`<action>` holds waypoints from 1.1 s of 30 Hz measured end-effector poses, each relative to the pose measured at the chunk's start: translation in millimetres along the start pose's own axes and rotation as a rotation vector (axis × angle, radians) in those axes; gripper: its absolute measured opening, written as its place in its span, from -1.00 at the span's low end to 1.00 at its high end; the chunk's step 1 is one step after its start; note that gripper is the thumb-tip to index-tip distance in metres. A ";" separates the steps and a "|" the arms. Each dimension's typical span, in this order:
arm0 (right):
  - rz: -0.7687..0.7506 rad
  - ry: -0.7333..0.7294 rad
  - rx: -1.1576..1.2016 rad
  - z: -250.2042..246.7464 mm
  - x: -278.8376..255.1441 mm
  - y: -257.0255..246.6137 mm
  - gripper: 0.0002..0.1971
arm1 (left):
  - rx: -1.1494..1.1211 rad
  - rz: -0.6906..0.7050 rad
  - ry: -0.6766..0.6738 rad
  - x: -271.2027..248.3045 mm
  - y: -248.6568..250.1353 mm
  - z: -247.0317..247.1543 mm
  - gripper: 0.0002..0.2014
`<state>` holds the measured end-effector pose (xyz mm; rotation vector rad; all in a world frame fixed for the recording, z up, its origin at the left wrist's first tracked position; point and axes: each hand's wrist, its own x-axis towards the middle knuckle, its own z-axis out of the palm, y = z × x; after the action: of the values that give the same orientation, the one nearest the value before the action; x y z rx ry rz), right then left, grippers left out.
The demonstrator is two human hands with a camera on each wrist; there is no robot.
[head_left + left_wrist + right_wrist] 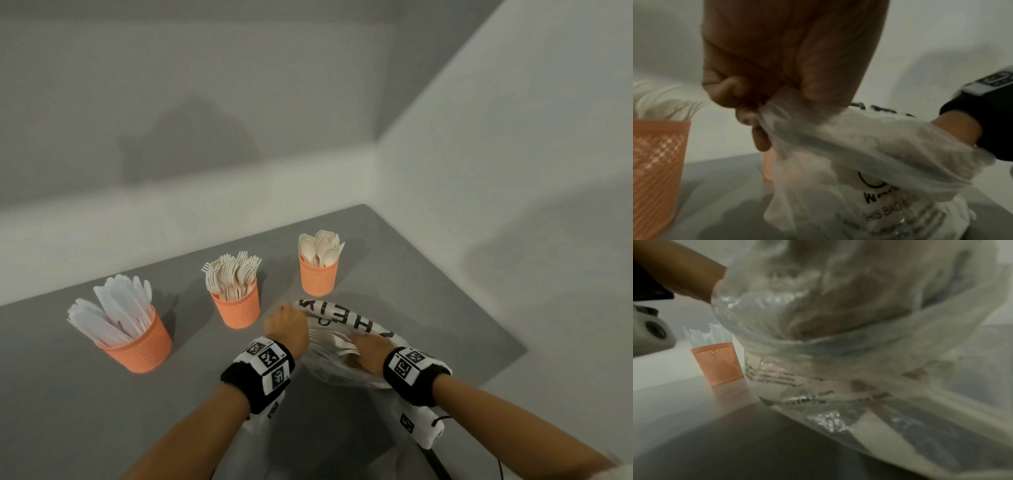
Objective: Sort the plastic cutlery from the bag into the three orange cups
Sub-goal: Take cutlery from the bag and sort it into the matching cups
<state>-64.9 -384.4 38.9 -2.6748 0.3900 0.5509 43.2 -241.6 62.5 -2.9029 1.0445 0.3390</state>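
Three orange mesh cups stand in a row: the left cup (138,346) holds white knives, the middle cup (236,308) forks, the right cup (318,279) spoons. A translucent plastic bag (342,317) with black print lies in front of the spoon cup. My left hand (286,318) pinches the bag's rim (781,107) with curled fingers and holds it up. My right hand (368,349) reaches into the bag's mouth beside a few pale cutlery pieces (342,344). Its fingers are hidden by the plastic (859,337).
The grey table (85,394) ends in a white wall behind the cups and another on the right. The table's right edge (513,356) runs close to the bag. The fork cup (655,162) stands just left of my left hand.
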 end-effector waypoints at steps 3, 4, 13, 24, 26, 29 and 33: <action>-0.078 0.006 -0.054 -6.1 -0.9 2.8 -0.51 | -0.026 0.022 -0.134 5.1 -4.5 3.6 -0.59; -0.108 0.030 -0.065 -9.2 -1.3 5.8 -0.49 | -0.095 0.056 -0.165 7.3 -9.1 3.7 -0.58; -0.206 0.114 0.468 -42.9 -7.3 0.3 -0.97 | -1.034 0.069 0.224 12.5 -19.6 -2.6 -0.83; -0.324 0.284 1.370 -111.1 9.6 -40.0 -0.82 | -0.998 -0.023 0.475 7.3 -10.1 -9.0 -0.81; -0.337 0.307 1.465 -112.7 17.7 -53.1 -0.84 | -1.293 -0.078 0.477 -1.2 -20.9 -21.3 -0.77; -0.337 0.302 1.534 -109.8 34.9 -81.8 -0.81 | -1.761 -0.290 0.220 -13.3 -38.7 -31.5 -0.71; -0.363 0.303 1.539 -96.7 52.8 -126.1 -0.78 | -2.006 -0.424 -0.106 -29.6 -59.4 -39.1 -0.47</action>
<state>55.5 -322.6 137.5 -1.2389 0.2198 -0.2567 66.1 -181.4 104.8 -3.9450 -0.5909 2.6715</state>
